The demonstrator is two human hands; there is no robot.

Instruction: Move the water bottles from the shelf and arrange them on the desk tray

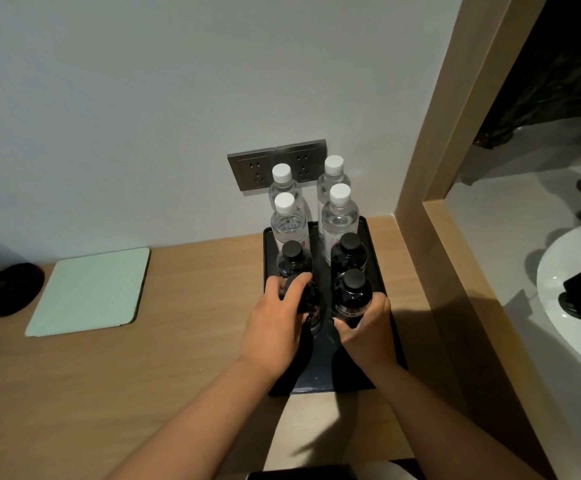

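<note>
From the head camera, you are looking down at a black tray (382,271) that sits on the wooden counter (195,358), pushed back against the pale wall. Eight bottles stand upright on it in two columns of four. At the back are the four clear bottles with white caps (339,216), two in each column, the rear pair in front of the grey wall sockets (277,168). In front of them stand the four dark bottles with black caps.

Your left hand (275,327) comes over the nearest dark bottle on the left (308,301), fingers curled over its cap and shoulder, so the cap is hidden. Your right hand (365,327) wraps the body of the nearest dark bottle on the right (353,296) from the right side, its cap showing above your fingers. Whether either bottle's base is touching the tray, you cannot tell. The near end of the tray lies bare under your wrists.

To the left on the counter lies a pale green pad (91,292), and beyond it a round black object (10,289). At the far right, past a wooden frame (455,168), a white basin (573,323) is in view.
</note>
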